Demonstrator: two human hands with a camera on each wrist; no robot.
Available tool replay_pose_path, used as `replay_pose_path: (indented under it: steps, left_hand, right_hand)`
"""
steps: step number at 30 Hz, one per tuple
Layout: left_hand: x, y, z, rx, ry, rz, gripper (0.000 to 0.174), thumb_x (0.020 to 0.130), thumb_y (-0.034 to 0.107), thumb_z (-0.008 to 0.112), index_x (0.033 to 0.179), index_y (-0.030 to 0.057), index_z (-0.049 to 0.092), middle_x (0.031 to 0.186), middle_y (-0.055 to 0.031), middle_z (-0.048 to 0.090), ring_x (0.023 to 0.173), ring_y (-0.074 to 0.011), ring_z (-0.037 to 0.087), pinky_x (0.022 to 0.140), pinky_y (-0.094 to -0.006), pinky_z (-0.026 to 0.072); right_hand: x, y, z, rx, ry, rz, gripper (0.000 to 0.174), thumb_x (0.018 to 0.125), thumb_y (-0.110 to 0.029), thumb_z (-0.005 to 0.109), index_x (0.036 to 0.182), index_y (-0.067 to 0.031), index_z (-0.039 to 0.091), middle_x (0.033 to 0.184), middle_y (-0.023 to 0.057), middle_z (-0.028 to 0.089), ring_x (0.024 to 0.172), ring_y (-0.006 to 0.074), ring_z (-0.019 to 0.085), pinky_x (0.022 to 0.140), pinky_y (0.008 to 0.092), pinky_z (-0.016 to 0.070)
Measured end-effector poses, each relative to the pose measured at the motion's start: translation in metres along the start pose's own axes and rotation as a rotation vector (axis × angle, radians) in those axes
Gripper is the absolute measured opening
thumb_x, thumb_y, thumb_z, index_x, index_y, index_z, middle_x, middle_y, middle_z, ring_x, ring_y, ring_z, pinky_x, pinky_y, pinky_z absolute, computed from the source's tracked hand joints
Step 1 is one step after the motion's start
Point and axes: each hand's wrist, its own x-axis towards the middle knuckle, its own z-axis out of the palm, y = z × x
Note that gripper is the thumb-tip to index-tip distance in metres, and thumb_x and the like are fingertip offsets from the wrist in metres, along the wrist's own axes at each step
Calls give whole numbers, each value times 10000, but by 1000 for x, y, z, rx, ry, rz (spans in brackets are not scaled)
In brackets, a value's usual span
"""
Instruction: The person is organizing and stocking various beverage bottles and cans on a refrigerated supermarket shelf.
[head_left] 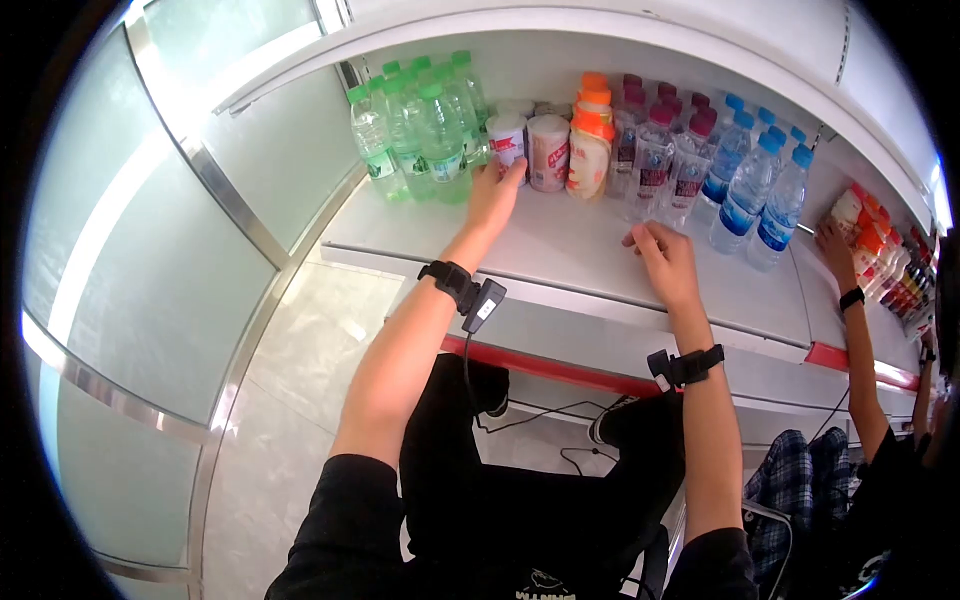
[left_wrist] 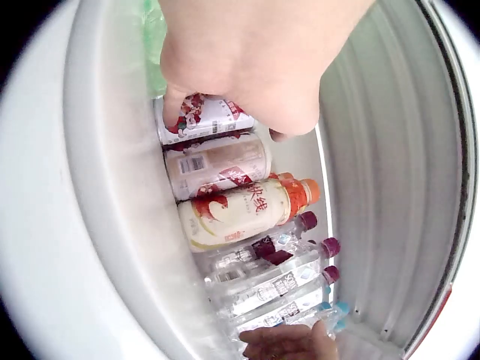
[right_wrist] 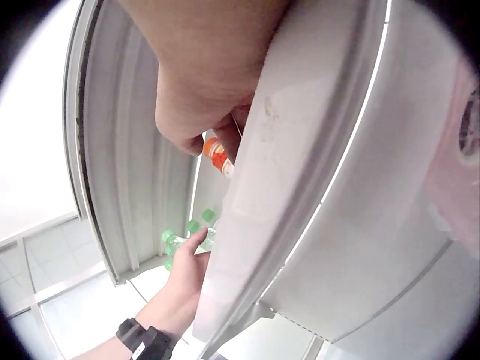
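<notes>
In the head view, the left hand (head_left: 492,198) holds the leftmost white-and-red can (head_left: 507,140), its thumb on the can's front; the other fingers are partly hidden beside the green-capped bottles (head_left: 440,140). The left wrist view shows a fingertip against that can (left_wrist: 217,116). A pinkish can (head_left: 548,155) and an orange-capped bottle (head_left: 588,160) stand to its right. Near the shelf's front edge, the right hand (head_left: 668,262) hangs loosely curled, holding nothing, in front of the purple-capped bottles (head_left: 652,160).
Blue-capped bottles (head_left: 743,195) stand farther right on the white shelf (head_left: 570,240). Another shelf board (head_left: 480,22) curves overhead. Glass panels (head_left: 150,200) rise at the left. At the far right, another person's hand (head_left: 836,250) touches packed bottles. Cables cross the floor.
</notes>
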Motion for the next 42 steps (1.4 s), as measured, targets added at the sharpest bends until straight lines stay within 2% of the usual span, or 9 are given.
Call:
replay_pose_path:
  steps: [4,6,12,13,17,19,22,28,42]
  left_hand:
    - [-14,10,3,-19,45,24,702,896,528,573,1305,-42,540,1203,-308,520,1143,-441,512,1000,-450,404]
    - [-22,9,6,-43,46,11,787,901,521,581,1424,-45,421,1289,-312,494,1239,-437,468,1061,-442,367]
    - [-16,-16,10,-172,12,129,833,911,465,615,1473,-75,323,1434,-298,422,1361,-377,401,1137,-395,303]
    - [-22,-5,2,-43,9,187,746,912,427,629,1433,-53,395,1379,-281,476,1298,-365,469,1070,-401,379]
    - [-66,48,-20,185,12,188,489,927,306,650,1311,25,535,1294,-178,565,1199,-298,556,935,-422,462]
    - [-77,51,-25,505,32,517,361,914,246,645,1195,23,599,1186,-153,610,1074,-351,591,864,-414,498]
    - [-89,37,-24,568,99,647,262,870,202,656,1064,27,629,1058,-121,616,1016,-361,565,851,-447,488]
    - [-96,35,-21,664,178,616,152,856,155,660,951,37,659,1052,-89,623,1013,-318,579,873,-432,475]
    - [-95,31,-21,621,156,639,114,844,156,661,900,57,667,1006,-75,610,980,-299,565,815,-429,465]
  right_hand:
    - [1,0,1,8,-11,0,415,976,-341,560,842,27,696,761,81,690,680,148,599,648,294,471]
    - [1,1,2,26,-10,5,406,975,-335,563,849,27,697,772,76,692,687,146,597,654,291,473]
    - [1,7,1,47,10,14,365,949,-313,586,872,23,704,779,112,711,682,180,627,659,307,481]
    - [1,5,1,68,6,18,362,949,-310,585,874,24,705,781,113,712,684,178,625,660,306,480]
    - [0,2,3,67,26,8,352,946,-299,588,868,24,703,767,111,707,663,172,610,641,303,474]
    - [-1,1,2,56,45,23,343,942,-291,593,860,22,705,750,107,701,646,167,601,626,300,469]
    - [-1,3,1,35,41,43,334,940,-283,598,856,20,708,742,101,698,628,155,585,607,299,459]
    - [-1,3,3,65,76,36,343,943,-293,595,834,12,708,736,87,696,632,137,567,602,296,448]
    - [-3,-3,-1,106,55,109,373,949,-316,587,842,21,705,783,84,711,693,161,621,650,297,485]
